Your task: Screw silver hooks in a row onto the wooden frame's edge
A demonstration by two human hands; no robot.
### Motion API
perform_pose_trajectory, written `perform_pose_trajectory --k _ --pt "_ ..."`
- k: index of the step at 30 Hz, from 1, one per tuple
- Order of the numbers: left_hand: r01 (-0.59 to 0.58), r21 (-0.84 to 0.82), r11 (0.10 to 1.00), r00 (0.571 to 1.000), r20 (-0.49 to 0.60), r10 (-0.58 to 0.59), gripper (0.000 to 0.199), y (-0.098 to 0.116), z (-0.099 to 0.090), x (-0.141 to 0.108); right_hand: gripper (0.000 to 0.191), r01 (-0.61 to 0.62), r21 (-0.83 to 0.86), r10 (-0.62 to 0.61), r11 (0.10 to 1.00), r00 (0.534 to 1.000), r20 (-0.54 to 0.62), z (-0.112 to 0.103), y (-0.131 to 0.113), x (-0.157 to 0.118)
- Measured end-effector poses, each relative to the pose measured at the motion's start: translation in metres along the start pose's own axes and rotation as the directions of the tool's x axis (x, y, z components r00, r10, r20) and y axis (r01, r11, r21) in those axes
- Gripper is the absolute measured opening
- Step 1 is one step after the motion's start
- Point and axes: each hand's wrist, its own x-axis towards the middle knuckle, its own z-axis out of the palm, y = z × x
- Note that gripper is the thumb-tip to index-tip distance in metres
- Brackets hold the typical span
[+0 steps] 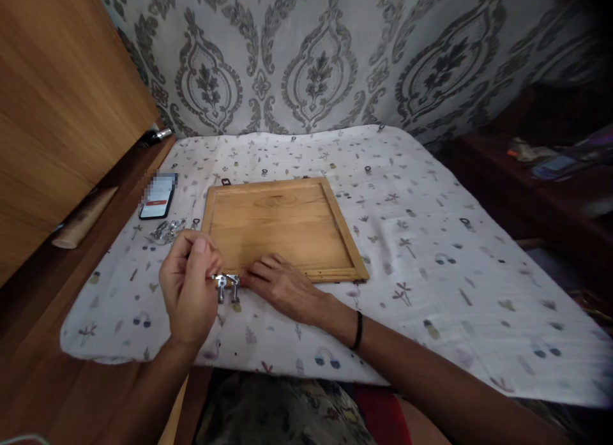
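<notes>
A framed wooden panel (278,225) lies flat on a white patterned cloth. At its near left edge sits a metal fitting (226,281) with two short arms hanging toward the camera. My left hand (190,279) is raised just left of the fitting, fingers curled and thumb pressed on top; what they hold, if anything, is hidden. My right hand (282,285) rests palm down on the near edge of the panel, right of the fitting, its fingers bent over the wood. Beyond my left hand is a small pile of metal parts (166,231).
A phone (158,196) with its screen lit lies at the cloth's left side. A large wooden board (62,106) stands at the upper left, with a rolled tube (83,221) below it. Patterned wallpaper (318,62) rises behind. Dark furniture (550,202) holding items stands at the right.
</notes>
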Motion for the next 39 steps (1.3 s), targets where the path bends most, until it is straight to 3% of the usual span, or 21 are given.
perform_pose_trajectory --k 2,4,5,7,9,10,11,12,16,18,22,24,25,27,28,29,31,34,37,39 --pt "0.030 -0.095 0.995 1.000 0.004 -0.029 0.037 0.001 0.006 0.006 0.026 0.001 0.009 -0.001 1.000 1.000 -0.005 0.000 0.000 0.000" --pt "0.103 -0.127 0.987 0.983 0.166 -0.081 0.034 0.002 0.006 0.014 0.025 0.006 0.017 -0.006 1.000 1.000 -0.006 0.000 0.001 0.000" --pt "0.159 -0.124 0.979 0.949 0.292 -0.117 0.031 0.003 0.004 0.018 0.025 0.007 0.021 -0.007 1.000 1.000 -0.004 0.000 0.001 0.000" --pt "0.261 -0.082 0.962 0.821 0.542 -0.176 0.025 0.002 0.000 0.025 0.026 0.005 0.027 -0.006 1.000 1.000 0.001 0.000 0.001 0.000" --pt "0.297 -0.018 0.955 0.701 0.683 -0.205 0.021 0.001 -0.004 0.028 0.026 -0.001 0.031 0.000 1.000 1.000 0.012 0.001 0.001 0.000" --pt "0.281 0.017 0.959 0.679 0.704 -0.211 0.020 0.001 -0.005 0.029 0.026 -0.004 0.029 0.004 1.000 1.000 0.016 0.001 0.001 0.000" --pt "0.245 0.054 0.968 0.685 0.697 -0.213 0.021 0.002 -0.005 0.029 0.025 -0.007 0.026 0.006 1.000 1.000 0.019 0.001 0.000 0.000" --pt "0.194 0.096 0.976 0.721 0.661 -0.208 0.023 0.003 -0.005 0.028 0.025 -0.009 0.021 0.009 1.000 1.000 0.023 0.000 0.000 0.001" --pt "0.020 0.218 0.976 0.927 0.362 -0.100 0.027 0.009 0.000 0.017 0.023 -0.012 0.008 0.012 1.000 1.000 0.019 -0.001 -0.001 0.001" --pt "0.032 0.186 0.982 0.965 0.249 -0.079 0.026 0.010 0.004 0.008 0.023 -0.013 0.004 0.013 1.000 1.000 0.017 -0.001 -0.001 0.001" --pt "0.090 -0.006 0.996 0.981 0.172 -0.088 0.023 0.008 0.012 0.001 0.023 -0.008 -0.011 0.008 1.000 1.000 0.002 -0.001 0.000 0.001" --pt "0.134 -0.068 0.989 0.953 0.284 -0.109 0.027 0.007 0.011 0.007 0.023 -0.006 -0.014 0.006 1.000 1.000 -0.003 0.000 0.000 0.001" --pt "0.178 -0.074 0.981 0.909 0.394 -0.135 0.030 0.007 0.009 0.012 0.023 -0.003 -0.015 0.003 1.000 1.000 -0.002 0.000 0.000 0.001" --pt "0.269 -0.055 0.962 0.758 0.629 -0.176 0.031 0.007 0.002 0.022 0.022 0.000 -0.016 0.000 1.000 1.000 -0.002 0.001 0.000 0.001" --pt "0.294 -0.036 0.955 0.717 0.669 -0.196 0.030 0.007 -0.001 0.027 0.022 0.002 -0.014 -0.002 1.000 1.000 -0.002 0.000 0.000 0.001" --pt "0.300 -0.018 0.954 0.709 0.673 -0.210 0.029 0.007 -0.004 0.030 0.021 0.002 -0.012 -0.002 1.000 1.000 -0.002 0.000 0.000 0.001" --pt "0.245 0.041 0.969 0.791 0.569 -0.224 0.028 0.006 -0.006 0.032 0.021 0.002 -0.005 -0.002 1.000 1.000 0.005 -0.001 0.000 0.001" --pt "0.125 0.102 0.987 0.941 0.303 -0.151 0.026 0.006 -0.003 0.023 0.022 -0.004 0.009 0.004 1.000 1.000 0.011 -0.002 -0.001 0.001" --pt "0.100 0.017 0.995 0.986 0.132 -0.101 0.023 0.007 0.003 0.013 0.022 -0.008 0.012 0.008 1.000 1.000 0.007 -0.002 -0.001 0.001" --pt "0.107 -0.034 0.994 0.980 0.173 -0.100 0.027 0.009 0.003 0.013 0.021 -0.009 0.002 0.009 1.000 1.000 0.006 -0.002 -0.001 0.001"
